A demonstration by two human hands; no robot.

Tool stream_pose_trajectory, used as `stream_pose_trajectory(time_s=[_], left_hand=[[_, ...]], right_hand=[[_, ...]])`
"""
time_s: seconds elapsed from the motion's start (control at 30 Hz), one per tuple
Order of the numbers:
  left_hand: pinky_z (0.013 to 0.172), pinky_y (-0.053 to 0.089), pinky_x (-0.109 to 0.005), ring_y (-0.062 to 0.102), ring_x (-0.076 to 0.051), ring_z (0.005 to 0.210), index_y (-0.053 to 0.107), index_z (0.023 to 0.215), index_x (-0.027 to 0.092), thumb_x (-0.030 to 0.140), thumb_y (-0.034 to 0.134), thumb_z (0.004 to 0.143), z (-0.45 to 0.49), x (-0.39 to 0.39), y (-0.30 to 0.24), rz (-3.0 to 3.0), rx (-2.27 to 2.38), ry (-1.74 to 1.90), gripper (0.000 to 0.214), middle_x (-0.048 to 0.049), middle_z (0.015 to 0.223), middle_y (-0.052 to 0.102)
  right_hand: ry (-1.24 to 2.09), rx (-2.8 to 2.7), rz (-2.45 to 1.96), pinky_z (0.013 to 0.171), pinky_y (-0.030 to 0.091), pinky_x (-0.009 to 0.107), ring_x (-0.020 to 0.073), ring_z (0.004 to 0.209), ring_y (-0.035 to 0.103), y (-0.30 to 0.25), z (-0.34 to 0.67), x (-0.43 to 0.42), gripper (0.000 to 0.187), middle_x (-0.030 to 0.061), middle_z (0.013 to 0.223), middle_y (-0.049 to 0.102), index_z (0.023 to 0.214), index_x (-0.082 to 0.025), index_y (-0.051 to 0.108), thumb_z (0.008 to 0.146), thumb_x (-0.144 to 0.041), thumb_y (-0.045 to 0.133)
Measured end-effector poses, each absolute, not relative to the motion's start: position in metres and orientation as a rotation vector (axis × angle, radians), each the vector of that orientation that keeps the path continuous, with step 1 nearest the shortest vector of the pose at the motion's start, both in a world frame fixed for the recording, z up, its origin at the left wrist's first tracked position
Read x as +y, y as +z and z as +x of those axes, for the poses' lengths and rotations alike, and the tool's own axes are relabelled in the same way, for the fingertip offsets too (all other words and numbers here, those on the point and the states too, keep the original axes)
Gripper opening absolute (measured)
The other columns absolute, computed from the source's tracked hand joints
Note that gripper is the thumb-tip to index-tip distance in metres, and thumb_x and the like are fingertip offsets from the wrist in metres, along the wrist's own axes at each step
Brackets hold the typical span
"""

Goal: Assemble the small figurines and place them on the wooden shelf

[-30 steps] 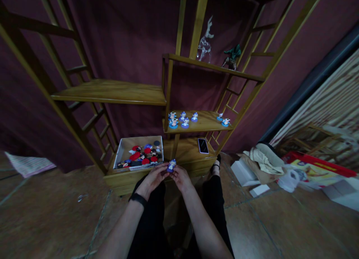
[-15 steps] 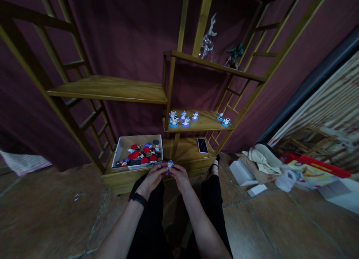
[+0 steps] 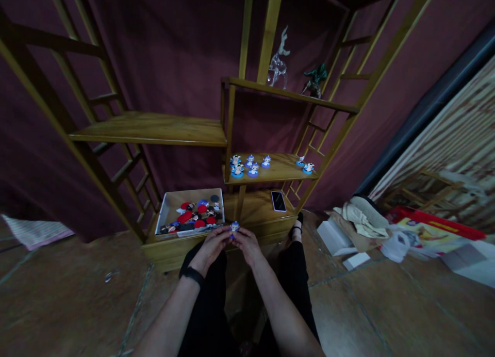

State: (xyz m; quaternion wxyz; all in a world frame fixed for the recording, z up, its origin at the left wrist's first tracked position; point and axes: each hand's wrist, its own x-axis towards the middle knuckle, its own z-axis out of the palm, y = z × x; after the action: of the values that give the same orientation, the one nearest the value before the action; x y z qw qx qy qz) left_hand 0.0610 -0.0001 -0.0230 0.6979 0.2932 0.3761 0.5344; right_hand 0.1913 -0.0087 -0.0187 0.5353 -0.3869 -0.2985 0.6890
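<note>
Between my fingertips, in front of the low cabinet, is a small purple-and-white figurine (image 3: 234, 226), held upright. My left hand (image 3: 214, 243) is closed on its left side and my right hand (image 3: 246, 242) grips it from the right. Just beyond my left hand, a white box (image 3: 159, 220) holds a jumble of red, black and blue figurines (image 3: 199, 215). On the shelf above stand several similar figurines: purple ones (image 3: 253, 169) and blue-based ones (image 3: 237, 170) at the left end, and two blue-based ones (image 3: 308, 168) at the right.
A phone (image 3: 278, 201) lies on the cabinet top at right. The upper shelf bears a clear deer ornament (image 3: 277, 68) and a dark green figure (image 3: 315, 81). White boxes (image 3: 335, 237), cloth (image 3: 365, 220) and a plastic bag (image 3: 396, 245) lie on the floor at right.
My view has shifted slightly, so the shelves appear a little lower and farther left. Both hands stay on the figurine, almost unmoved.
</note>
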Motion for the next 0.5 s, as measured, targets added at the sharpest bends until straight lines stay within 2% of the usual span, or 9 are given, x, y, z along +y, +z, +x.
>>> stream_pose_trajectory(time_s=[0.27,0.5], left_hand=[[0.064,0.052,-0.025,0.063,-0.014,0.072,0.067,0.079,0.013,0.009,0.068,0.068,0.0596,-0.0011,-0.022,0.475,0.831,1.219,0.012,-0.0069,0.08,0.068],[0.06,0.053,-0.024,0.063,-0.013,0.067,0.065,0.075,0.013,0.006,0.066,0.069,0.0615,-0.0011,-0.0155,0.406,0.883,1.188,0.01,-0.0053,0.074,0.066]], right_hand=[[1.703,-0.566,-0.916,0.061,0.047,0.025,0.0111,0.06,0.059,-0.0154,0.1927,-0.0113,0.033,0.0036,0.074,0.067,0.08,-0.015,0.066,0.061,-0.041,0.071],[1.726,-0.526,-0.894,0.06,0.045,0.024,0.0112,0.061,0.059,-0.0169,0.1931,-0.014,0.032,0.0028,0.072,0.067,0.079,-0.015,0.065,0.059,-0.038,0.075]])
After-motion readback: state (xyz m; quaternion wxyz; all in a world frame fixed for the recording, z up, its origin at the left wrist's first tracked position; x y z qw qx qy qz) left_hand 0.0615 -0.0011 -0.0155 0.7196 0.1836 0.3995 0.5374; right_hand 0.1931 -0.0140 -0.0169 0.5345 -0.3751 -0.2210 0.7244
